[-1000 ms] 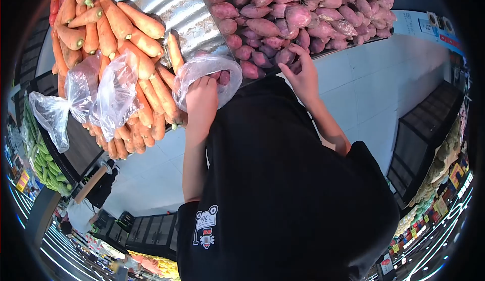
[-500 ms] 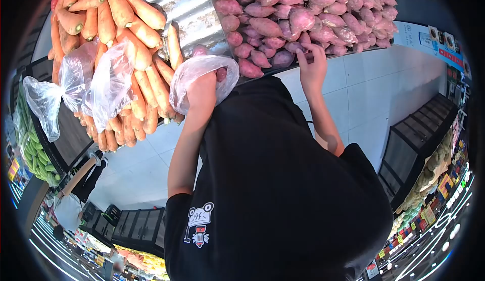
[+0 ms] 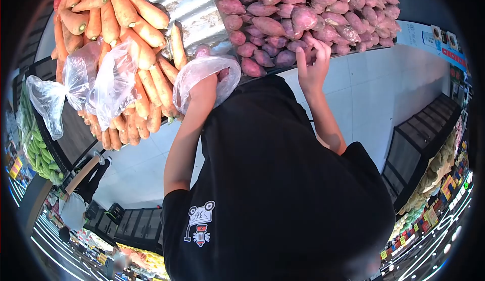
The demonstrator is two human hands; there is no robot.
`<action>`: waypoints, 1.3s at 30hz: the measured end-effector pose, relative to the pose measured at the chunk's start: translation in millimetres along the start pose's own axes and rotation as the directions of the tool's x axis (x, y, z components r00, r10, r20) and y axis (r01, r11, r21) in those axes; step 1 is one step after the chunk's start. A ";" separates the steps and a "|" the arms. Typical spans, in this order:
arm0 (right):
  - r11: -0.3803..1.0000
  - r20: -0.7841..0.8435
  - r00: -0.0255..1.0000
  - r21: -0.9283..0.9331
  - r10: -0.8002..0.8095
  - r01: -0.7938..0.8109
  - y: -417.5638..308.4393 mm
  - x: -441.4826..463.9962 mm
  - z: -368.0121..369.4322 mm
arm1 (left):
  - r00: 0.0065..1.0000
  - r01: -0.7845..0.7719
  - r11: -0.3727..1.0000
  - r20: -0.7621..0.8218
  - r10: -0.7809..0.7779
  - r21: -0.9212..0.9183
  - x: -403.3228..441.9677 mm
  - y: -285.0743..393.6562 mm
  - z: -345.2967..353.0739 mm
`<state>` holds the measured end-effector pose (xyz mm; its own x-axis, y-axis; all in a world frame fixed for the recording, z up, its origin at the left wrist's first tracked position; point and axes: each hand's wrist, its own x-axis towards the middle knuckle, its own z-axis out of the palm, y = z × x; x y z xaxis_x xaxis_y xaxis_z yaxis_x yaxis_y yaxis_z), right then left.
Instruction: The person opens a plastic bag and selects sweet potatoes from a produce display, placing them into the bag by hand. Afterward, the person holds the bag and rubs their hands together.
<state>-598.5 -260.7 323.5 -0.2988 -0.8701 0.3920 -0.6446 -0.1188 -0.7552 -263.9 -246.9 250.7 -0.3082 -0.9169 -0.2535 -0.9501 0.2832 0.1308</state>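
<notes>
My left hand is inside a clear plastic bag, whose rim hangs around the wrist. The fingers are hidden, but the bag stays up around the hand. A purple sweet potato shows at the bag's mouth, and a pinkish shape shows beyond its far side. On the right, my right hand is at the near edge of a heap of purple sweet potatoes. Its thumb stands apart from the bent fingers, with nothing seen between them. The fingertips are close to the heap; contact is unclear.
Carrots are piled on the left, with two knotted clear bags on top. A shiny metal tray surface separates carrots and sweet potatoes. Green vegetables lie far left. Another person stands at lower left. Dark crates are at right.
My right thumb and fingers have moved from close together to apart, at the edge of the heap. My left hand and the bag look much the same; the view has shifted slightly.
</notes>
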 end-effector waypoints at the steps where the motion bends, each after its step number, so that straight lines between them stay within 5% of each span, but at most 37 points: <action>1: 0.999 0.017 1.000 0.046 -0.016 0.015 -6.0 -1.3 1.6 | 1.000 0.004 0.999 -0.016 -0.005 -0.037 -1.7 -2.4 0.9; 4: 0.987 0.087 0.992 0.146 -0.086 0.072 -27.3 -5.9 3.9 | 0.995 -0.046 0.999 -0.083 0.047 0.010 -8.5 -5.4 -3.4; 6: 0.975 0.163 0.972 0.173 -0.168 0.140 -44.7 -4.9 3.2 | 0.958 -0.162 0.927 -0.171 0.230 0.337 -15.7 -4.8 -9.4; 8: 0.962 0.262 0.942 0.226 -0.210 0.151 -65.8 -3.1 1.5 | 0.888 -0.159 0.714 -0.216 0.405 0.682 -22.0 -1.2 -18.9; 10: 0.934 0.353 0.889 0.307 -0.292 0.185 -81.0 -1.6 2.4 | 0.903 -0.171 0.733 -0.193 0.383 0.658 -26.3 12.6 -55.3; 13: 0.867 0.436 0.768 0.392 -0.469 0.306 -101.8 -1.5 7.3 | 0.985 -0.161 0.983 -0.051 0.165 0.088 -29.4 50.9 -164.1; 14: 0.834 0.447 0.722 0.431 -0.528 0.344 -108.0 -2.4 9.8 | 0.996 -0.078 0.981 0.038 0.086 -0.179 -34.7 54.5 -175.2; 16: 0.835 0.488 0.687 0.423 -0.538 0.352 -116.5 -4.6 13.5 | 0.967 0.158 0.763 0.256 0.010 -0.626 -40.2 57.1 -188.4; 20: 0.820 0.473 0.677 0.422 -0.563 0.387 -117.4 -5.8 23.0 | 0.970 0.170 0.751 0.242 -0.014 -0.638 -30.1 41.7 -181.9; 24: 0.798 0.506 0.621 0.310 -0.599 0.517 -116.9 -0.3 25.9 | 0.977 0.201 0.414 0.211 -0.022 -0.888 -24.5 23.1 -158.7; 26: 0.793 0.500 0.627 0.254 -0.598 0.554 -115.7 -0.2 27.3 | 0.977 0.208 0.417 0.207 -0.048 -0.885 -23.9 28.4 -154.8; 29: 0.828 0.485 0.681 0.204 -0.549 0.522 -114.0 -1.1 29.7 | 0.987 0.163 0.413 0.144 -0.078 -0.896 -24.3 39.3 -148.6; 31: 0.858 0.474 0.725 0.155 -0.500 0.490 -110.5 -2.2 34.5 | 0.992 0.124 0.277 0.111 -0.062 -0.953 -21.7 45.3 -153.9; 36: 0.975 0.521 0.824 0.095 -0.222 0.203 -101.1 2.2 40.9 | 0.975 0.201 0.100 0.190 -0.111 -0.974 -9.5 41.2 -146.4; 38: 0.994 0.428 0.898 0.068 -0.102 0.081 -97.2 8.8 42.6 | 0.942 0.296 0.125 0.269 -0.199 -0.947 -4.0 37.7 -150.8; 39: 0.990 0.358 0.926 -0.026 -0.120 0.138 -92.8 13.9 42.9 | 0.936 0.295 0.254 0.226 -0.268 -0.921 -5.1 36.1 -137.8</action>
<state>-512.6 -282.2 376.5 0.0526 -0.9628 0.2651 -0.6975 -0.2254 -0.6802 -290.0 -270.7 388.8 -0.0448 -0.8709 -0.4895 -0.2877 -0.4580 0.8411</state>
